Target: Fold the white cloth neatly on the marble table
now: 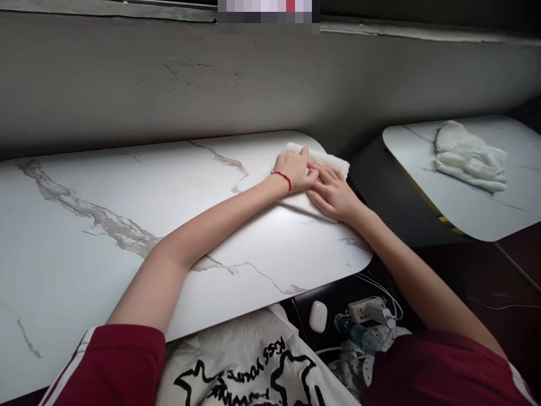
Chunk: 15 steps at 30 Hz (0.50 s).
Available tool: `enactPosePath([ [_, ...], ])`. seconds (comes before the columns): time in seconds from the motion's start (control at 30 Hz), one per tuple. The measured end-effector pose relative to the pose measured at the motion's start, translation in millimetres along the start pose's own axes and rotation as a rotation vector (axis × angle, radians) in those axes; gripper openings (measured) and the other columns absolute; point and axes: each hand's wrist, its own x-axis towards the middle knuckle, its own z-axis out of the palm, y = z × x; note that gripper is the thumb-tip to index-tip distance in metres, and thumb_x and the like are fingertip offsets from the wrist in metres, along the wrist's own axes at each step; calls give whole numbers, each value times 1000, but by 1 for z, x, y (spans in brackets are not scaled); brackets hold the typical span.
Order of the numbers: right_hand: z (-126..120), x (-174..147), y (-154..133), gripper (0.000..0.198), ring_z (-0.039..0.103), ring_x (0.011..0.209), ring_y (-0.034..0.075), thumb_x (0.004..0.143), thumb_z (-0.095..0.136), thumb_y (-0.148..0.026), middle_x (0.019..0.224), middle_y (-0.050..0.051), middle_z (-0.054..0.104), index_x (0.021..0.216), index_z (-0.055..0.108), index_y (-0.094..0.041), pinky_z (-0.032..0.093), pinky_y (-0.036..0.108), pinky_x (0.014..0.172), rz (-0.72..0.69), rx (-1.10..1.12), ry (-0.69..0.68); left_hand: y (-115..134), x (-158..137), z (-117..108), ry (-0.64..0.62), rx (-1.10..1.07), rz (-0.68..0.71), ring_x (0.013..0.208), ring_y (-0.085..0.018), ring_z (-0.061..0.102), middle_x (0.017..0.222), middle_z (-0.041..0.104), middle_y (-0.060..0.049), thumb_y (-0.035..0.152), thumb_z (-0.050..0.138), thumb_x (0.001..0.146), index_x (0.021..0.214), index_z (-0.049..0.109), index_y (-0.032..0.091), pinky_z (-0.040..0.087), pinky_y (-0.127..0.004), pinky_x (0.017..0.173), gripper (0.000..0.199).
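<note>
1 white cloth [333, 161] lies under the flatly spread right hand [332, 192] and left hand [296, 171], whose grip I cannot tell.

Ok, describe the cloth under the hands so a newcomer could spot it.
Find the marble-patterned table on the left. By its rounded right end, a white cloth lies beneath the left hand and right hand. That contact sets it apart from the crumpled cloth, also white, on the other table.
</note>
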Motion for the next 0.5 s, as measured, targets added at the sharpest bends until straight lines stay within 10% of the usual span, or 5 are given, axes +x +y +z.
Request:
enactPosePath([
  [0.27,-19,-89,-59,41,38,147,36,98,46,-26,160,15,38,138,58,-21,36,58,118,1,-90,52,53,-60,4,-202,-65,232,97,-28,70,108,73,-18,32,44,94,122,53,3,47,-34,80,42],
  [0.5,-20,-84,-77,44,33,149,37,98,46,-25,161,14,35,140,57,-22,36,60,116,-89,-61,-10,43,-87,-12,-286,-30,224,96,-28,69,110,72,-19,32,42,96,124,52,1,47,-34,80,43],
])
